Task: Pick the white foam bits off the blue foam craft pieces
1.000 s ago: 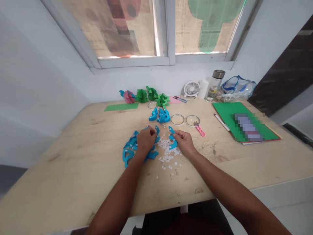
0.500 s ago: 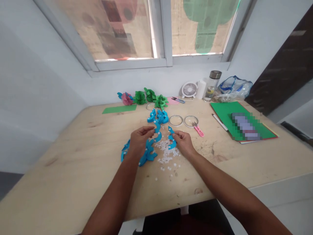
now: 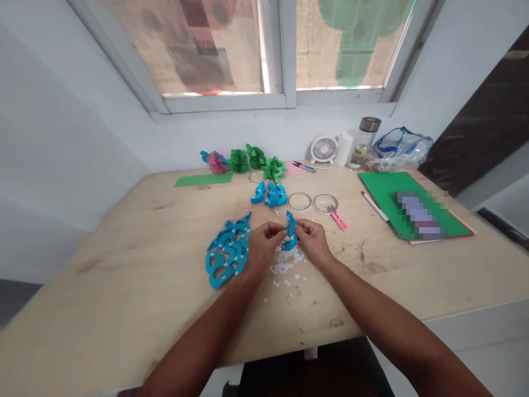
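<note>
A curved blue paper cutout (image 3: 291, 227) with small white squares on it stands between my hands above the table. My right hand (image 3: 313, 240) pinches it by the right edge. Fingers of my left hand (image 3: 263, 245) are closed in a pinch at its left edge; the fingertips partly cover it. Just left of my left hand lies a heap of blue paper cutouts (image 3: 226, 255), also dotted with white squares. Below my fingers, small white paper scraps (image 3: 284, 268) are scattered. Further back sit folded blue paper pieces (image 3: 275, 194).
Two tape rings (image 3: 300, 194) and pink-handled snips (image 3: 339, 219) lie behind my right hand. Green paper flowers (image 3: 238, 161), a small fan (image 3: 324, 150) and a glass bottle (image 3: 363, 144) line the wall. A green sheet (image 3: 384, 193) bears a pixelated object at right.
My left hand has left a blue cutout on the heap and moved right to the piece in my right hand. The view has shifted slightly.
</note>
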`<state>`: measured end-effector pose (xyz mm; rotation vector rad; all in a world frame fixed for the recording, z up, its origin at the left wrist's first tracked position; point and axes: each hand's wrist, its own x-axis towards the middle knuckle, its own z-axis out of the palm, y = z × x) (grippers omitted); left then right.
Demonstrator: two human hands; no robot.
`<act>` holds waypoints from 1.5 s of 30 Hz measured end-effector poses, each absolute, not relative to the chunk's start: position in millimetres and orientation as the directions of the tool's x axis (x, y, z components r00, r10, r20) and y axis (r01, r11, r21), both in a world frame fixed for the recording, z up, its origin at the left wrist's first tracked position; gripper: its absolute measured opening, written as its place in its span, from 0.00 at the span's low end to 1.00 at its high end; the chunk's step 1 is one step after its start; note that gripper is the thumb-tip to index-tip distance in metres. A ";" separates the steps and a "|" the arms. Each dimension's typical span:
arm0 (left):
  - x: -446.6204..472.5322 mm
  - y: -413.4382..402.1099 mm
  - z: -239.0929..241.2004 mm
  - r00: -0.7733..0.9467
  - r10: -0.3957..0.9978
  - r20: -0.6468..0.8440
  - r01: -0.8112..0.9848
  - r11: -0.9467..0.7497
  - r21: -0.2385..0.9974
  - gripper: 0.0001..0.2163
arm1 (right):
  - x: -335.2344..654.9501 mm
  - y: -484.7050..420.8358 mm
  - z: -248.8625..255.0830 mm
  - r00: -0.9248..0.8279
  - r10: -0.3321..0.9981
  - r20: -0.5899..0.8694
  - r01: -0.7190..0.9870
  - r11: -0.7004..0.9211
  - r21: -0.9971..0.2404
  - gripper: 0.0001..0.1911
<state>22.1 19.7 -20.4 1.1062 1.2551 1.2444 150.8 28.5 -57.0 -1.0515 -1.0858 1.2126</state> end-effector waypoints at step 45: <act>16.1 28.5 -30.6 0.069 0.997 0.037 -0.082 -0.031 0.996 0.13 | 153.4 28.4 -52.2 0.037 0.999 0.019 -0.144 0.024 -0.989 0.15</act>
